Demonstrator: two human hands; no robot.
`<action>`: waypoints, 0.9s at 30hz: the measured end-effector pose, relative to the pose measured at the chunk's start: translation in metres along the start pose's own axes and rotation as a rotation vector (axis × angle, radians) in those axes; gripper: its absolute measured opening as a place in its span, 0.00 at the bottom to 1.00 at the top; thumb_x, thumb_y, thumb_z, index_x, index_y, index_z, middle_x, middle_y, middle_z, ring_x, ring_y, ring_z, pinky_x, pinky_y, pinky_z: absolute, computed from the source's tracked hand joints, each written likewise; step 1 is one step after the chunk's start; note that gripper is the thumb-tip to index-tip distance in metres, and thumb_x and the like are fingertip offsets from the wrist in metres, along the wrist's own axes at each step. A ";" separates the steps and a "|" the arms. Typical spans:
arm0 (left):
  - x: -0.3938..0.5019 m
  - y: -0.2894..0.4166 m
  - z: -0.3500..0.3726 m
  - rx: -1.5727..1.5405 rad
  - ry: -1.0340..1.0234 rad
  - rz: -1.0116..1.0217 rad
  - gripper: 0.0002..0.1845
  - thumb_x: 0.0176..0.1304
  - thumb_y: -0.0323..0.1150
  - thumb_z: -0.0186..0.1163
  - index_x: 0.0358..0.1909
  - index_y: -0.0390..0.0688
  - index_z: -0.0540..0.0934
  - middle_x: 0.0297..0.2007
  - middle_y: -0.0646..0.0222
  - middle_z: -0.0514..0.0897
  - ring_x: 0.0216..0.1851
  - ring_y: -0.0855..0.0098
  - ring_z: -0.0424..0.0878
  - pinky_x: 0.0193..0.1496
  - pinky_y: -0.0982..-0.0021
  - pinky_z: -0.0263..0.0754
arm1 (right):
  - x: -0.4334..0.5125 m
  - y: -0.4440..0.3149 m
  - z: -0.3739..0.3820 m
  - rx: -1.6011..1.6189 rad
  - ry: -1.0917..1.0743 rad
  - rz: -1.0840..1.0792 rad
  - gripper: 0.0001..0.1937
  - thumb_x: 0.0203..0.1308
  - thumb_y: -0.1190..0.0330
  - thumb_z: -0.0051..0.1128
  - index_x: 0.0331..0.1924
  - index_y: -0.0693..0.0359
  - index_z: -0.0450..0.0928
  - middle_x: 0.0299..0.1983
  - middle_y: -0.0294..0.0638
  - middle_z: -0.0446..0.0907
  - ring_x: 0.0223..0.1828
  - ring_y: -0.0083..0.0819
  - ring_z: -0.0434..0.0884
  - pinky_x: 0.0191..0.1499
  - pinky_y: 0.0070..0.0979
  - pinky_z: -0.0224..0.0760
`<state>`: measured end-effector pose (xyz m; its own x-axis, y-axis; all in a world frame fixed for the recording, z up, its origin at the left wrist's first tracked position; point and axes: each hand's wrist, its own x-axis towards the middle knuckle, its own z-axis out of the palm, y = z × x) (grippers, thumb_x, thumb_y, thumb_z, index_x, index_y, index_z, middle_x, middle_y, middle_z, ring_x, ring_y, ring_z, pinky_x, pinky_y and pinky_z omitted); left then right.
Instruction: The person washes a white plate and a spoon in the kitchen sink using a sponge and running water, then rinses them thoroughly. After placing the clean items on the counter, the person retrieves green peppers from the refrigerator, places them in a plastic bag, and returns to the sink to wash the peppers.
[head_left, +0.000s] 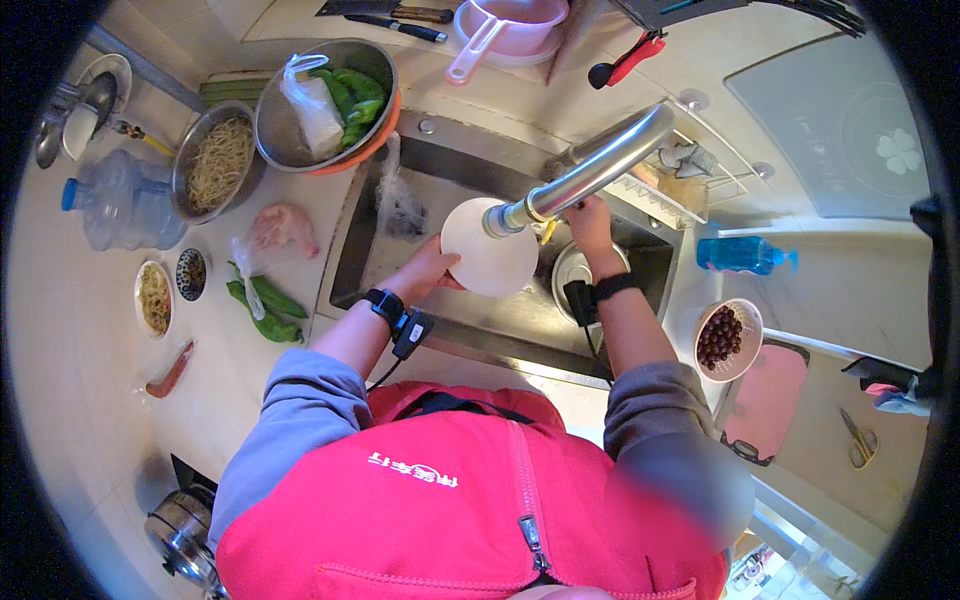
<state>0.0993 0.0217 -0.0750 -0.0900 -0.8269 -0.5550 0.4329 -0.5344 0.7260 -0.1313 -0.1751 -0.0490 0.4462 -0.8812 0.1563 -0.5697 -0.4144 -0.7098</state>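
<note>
My left hand grips the left edge of a round white plate or shallow bowl over the steel sink. The metal faucet crosses above it, its spout end over the white dish. My right hand is at the faucet's far side, partly behind it; its fingertips are hidden, so its hold cannot be told. Something yellow shows just left of that hand. Below my right wrist, a round metal lid or pot lies in the sink's right part. A clear plastic bag lies at the sink's left.
Left of the sink are raw meat, green peppers, a bowl of bean sprouts and a large metal bowl with peppers and a bag. On the right stand a blue soap bottle, a colander of grapes, a pink cutting board and scissors.
</note>
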 end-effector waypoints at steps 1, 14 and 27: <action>-0.002 0.002 -0.001 -0.014 -0.027 0.002 0.25 0.61 0.21 0.44 0.62 0.39 0.59 0.52 0.55 0.73 0.47 0.59 0.79 0.39 0.60 0.82 | 0.009 0.003 0.005 -0.004 -0.009 -0.091 0.09 0.49 0.71 0.62 0.35 0.65 0.79 0.29 0.52 0.80 0.29 0.45 0.80 0.34 0.33 0.72; -0.025 0.024 -0.024 0.916 0.178 0.129 0.30 0.54 0.18 0.44 0.63 0.40 0.61 0.46 0.49 0.77 0.40 0.55 0.82 0.35 0.58 0.79 | 0.061 0.012 0.033 -0.064 -0.103 -0.129 0.10 0.52 0.70 0.61 0.40 0.61 0.77 0.34 0.46 0.80 0.37 0.35 0.80 0.39 0.28 0.72; -0.091 0.021 -0.005 1.434 0.480 0.401 0.35 0.57 0.22 0.44 0.68 0.50 0.52 0.39 0.52 0.74 0.30 0.50 0.79 0.32 0.55 0.76 | -0.120 0.032 -0.006 0.018 -0.101 0.201 0.17 0.54 0.67 0.61 0.47 0.65 0.76 0.36 0.51 0.82 0.34 0.42 0.82 0.40 0.31 0.73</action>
<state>0.1212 0.0860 -0.0111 0.2215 -0.9692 -0.1077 -0.8512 -0.2461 0.4636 -0.2068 -0.0842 -0.0865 0.3926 -0.9179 -0.0582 -0.6422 -0.2283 -0.7317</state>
